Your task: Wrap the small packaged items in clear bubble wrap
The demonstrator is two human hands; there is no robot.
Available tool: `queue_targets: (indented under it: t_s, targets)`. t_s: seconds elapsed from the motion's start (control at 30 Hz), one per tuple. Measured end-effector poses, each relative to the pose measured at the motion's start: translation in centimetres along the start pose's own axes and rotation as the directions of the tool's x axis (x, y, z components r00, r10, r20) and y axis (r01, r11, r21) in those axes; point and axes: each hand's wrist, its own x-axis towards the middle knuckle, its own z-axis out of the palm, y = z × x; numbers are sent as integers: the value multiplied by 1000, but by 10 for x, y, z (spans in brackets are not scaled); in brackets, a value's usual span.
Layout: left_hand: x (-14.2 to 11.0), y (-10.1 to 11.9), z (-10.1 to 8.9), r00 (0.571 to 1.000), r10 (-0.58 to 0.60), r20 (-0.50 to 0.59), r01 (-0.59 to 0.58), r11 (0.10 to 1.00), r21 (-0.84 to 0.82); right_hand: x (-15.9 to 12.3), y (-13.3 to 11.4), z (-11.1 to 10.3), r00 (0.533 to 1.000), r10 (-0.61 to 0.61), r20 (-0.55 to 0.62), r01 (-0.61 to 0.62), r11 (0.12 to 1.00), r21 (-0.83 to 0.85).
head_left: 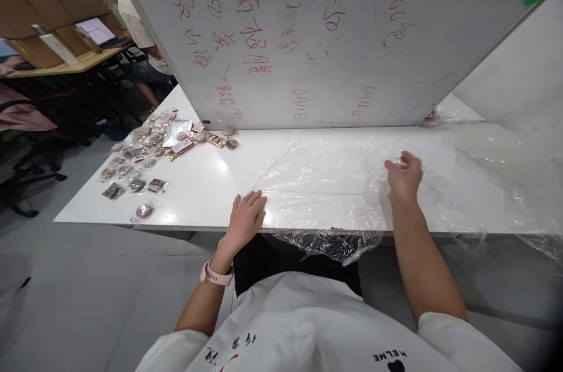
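Note:
A thin sheet of clear plastic film point(316, 184) lies wrinkled over the white table point(211, 184), and part of it hangs over the front edge. My left hand point(247, 216), with a pink watch band point(216, 274) on the wrist, rests flat at the film's left edge near the front of the table, fingers stretched out. Toward the right side of the film is my right hand point(404, 177), its fingers loosely curled with a gap between thumb and fingers. I see nothing held in it; it is slightly blurred, and whether it touches the film is unclear.
Individually wrapped snacks point(145, 152) are heaped on the table's left end. A whiteboard point(281, 43) with red writing stands along the back. More clear plastic point(505, 172) is bunched at the right. Beyond, a person point(141, 26) sits by a desk point(74, 64).

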Motion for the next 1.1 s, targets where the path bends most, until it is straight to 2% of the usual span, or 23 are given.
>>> queue_targets:
  t_s: [0.03, 0.1, 0.17, 0.2, 0.23, 0.27, 0.33, 0.37, 0.4, 0.43, 0.53, 0.63, 0.73, 0.8, 0.87, 0.93, 1.0, 1.1]
  targets:
    - [3, 0, -4, 1000, 0, 5, 1, 999, -32, 4, -7, -9, 990, -100, -99, 92, 993, -80]
    - [15, -3, -15, 1000, -14, -24, 12, 997, -81, -7, -31, -21, 916, -353, -191, 307, 922, -235]
    - [38, -10, -26, 993, -43, -111, 33, 995, -91, -35, -58, -21, 819, -568, -88, 529, 805, -270]
    - [52, -16, -32, 985, -62, -161, 49, 995, -84, -52, -69, -16, 782, -623, 30, 610, 755, -242]
    - [69, -24, -36, 976, -80, -202, 65, 995, -78, -69, -75, -8, 736, -649, 190, 677, 710, -195]
    - [86, -33, -39, 969, -104, -226, 89, 993, -77, -84, -78, 2, 672, -648, 359, 725, 674, -141]
    - [120, -54, -43, 949, -201, -243, 191, 979, -65, -106, -73, 24, 508, -563, 652, 776, 627, -63]
    - [136, -65, -43, 936, -252, -247, 248, 968, -47, -112, -66, 35, 441, -499, 746, 787, 615, -54]
    - [151, -76, -43, 922, -296, -251, 300, 954, -23, -115, -58, 44, 395, -435, 809, 791, 609, -58]
    - [163, -87, -42, 907, -333, -258, 346, 938, 5, -116, -50, 52, 368, -381, 848, 791, 608, -71]
    - [187, -114, -36, 881, -405, -245, 437, 895, 91, -110, -31, 64, 338, -304, 891, 791, 605, -93]
    - [191, -128, -22, 894, -422, -148, 441, 888, 133, -105, -24, 65, 327, -319, 890, 802, 591, -83]
    - [183, -127, -4, 933, -336, -125, 352, 925, 140, -105, -23, 65, 324, -332, 886, 813, 576, -81]
    - [179, -123, 3, 955, -248, -164, 274, 948, 160, -106, -22, 65, 326, -336, 884, 815, 574, -83]
    - [180, -121, 3, 959, -189, -213, 226, 960, 166, -107, -21, 66, 334, -350, 875, 812, 579, -79]
    - [189, -123, -3, 936, -209, -284, 254, 958, 134, -108, -20, 66, 343, -370, 864, 804, 591, -66]
    - [203, -131, -13, 890, -288, -352, 336, 938, 82, -107, -19, 66, 348, -388, 854, 794, 606, -48]
    - [226, -145, -24, 839, -381, -387, 426, 904, 33, -106, -18, 66, 358, -404, 842, 777, 629, -28]
